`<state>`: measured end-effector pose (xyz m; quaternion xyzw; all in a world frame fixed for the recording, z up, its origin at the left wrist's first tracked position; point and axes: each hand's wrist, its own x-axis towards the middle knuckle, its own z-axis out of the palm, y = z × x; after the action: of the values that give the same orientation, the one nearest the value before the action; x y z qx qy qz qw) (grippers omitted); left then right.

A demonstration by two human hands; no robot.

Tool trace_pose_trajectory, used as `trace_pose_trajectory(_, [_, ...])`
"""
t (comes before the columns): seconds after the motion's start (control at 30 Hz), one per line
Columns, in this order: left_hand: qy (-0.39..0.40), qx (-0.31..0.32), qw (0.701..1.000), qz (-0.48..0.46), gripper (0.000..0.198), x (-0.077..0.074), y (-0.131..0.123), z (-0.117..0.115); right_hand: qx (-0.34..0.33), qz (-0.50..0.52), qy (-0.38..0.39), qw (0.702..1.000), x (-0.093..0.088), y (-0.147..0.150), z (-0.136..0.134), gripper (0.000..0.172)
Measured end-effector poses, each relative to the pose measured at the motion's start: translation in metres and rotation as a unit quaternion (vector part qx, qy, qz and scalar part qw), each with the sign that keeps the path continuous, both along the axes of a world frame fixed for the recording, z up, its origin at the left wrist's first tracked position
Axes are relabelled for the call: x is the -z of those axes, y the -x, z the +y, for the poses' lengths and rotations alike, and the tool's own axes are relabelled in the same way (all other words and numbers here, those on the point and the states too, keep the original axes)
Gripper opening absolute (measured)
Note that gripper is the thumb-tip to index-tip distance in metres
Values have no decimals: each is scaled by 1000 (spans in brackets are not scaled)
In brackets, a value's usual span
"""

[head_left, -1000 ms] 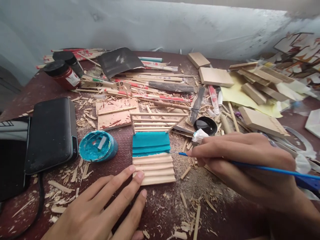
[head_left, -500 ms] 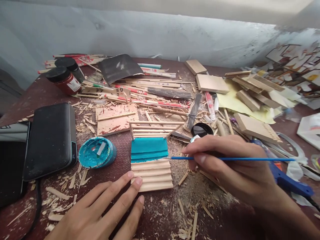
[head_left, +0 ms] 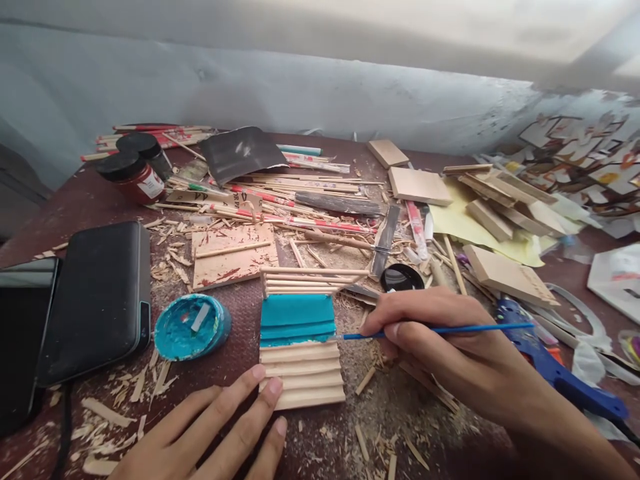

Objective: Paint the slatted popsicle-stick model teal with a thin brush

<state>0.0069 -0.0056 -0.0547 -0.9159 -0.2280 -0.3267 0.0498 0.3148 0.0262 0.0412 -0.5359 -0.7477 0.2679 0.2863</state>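
Observation:
A small ridged wooden panel (head_left: pixel 301 370) lies on the table; its upper part is painted teal, its lower ridges are bare wood. A rack of thin sticks joins its far edge. My right hand (head_left: pixel 440 340) pinches a thin blue paintbrush (head_left: pixel 450 329), whose tip touches the right edge of the teal area. My left hand (head_left: pixel 220 427) lies flat with fingers spread, fingertips pressing the panel's lower left corner. An open lid of teal paint (head_left: pixel 192 326) sits left of the panel.
Wood shavings cover the dark red table (head_left: pixel 90 200). A black case (head_left: pixel 97 293) lies at left, paint jars (head_left: pixel 131 175) at back left, a heap of sticks (head_left: pixel 300 193) behind, wooden blocks (head_left: pixel 500 273) at right, a blue glue gun (head_left: pixel 560 373) near my right wrist.
The view has tilted so everything sits lower in frame. The brush handle has swung from pointing down-right to nearly level; the tip stays at the panel's right edge. The left hand keeps holding the panel.

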Motion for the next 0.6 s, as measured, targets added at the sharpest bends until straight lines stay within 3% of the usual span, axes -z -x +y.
trace_pose_trajectory(0.3, [-1, -5, 1000, -3, 34, 0, -2, 0, 17, 139, 68, 988, 2, -1, -1, 27])
trace_pose_trajectory(0.6, [-34, 6, 998, 45, 30, -7, 1, 6, 51, 170, 185, 967, 7, 5, 1, 21])
